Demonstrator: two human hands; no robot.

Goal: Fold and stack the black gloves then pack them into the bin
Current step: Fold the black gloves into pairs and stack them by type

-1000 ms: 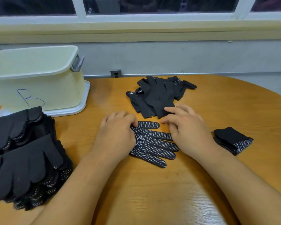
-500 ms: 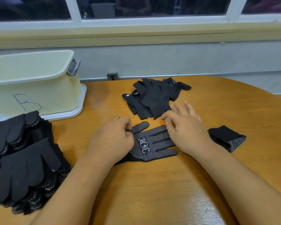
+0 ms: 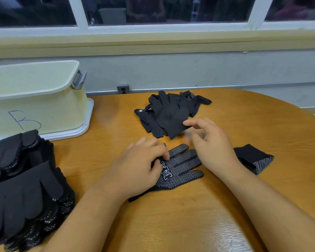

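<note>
Left hand covers part of the dotted glove; glove stacks are cropped.

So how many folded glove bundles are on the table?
1: the folded bundle lies right of the right hand. The bin's inside is hidden, so more may be there.

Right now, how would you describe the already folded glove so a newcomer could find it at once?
On the wooden table, look just right of the right hand. The folded glove lies there alone, a compact black bundle with a white-dotted edge, unlike the flat dotted glove under the left hand and the loose heap of gloves behind.
</note>
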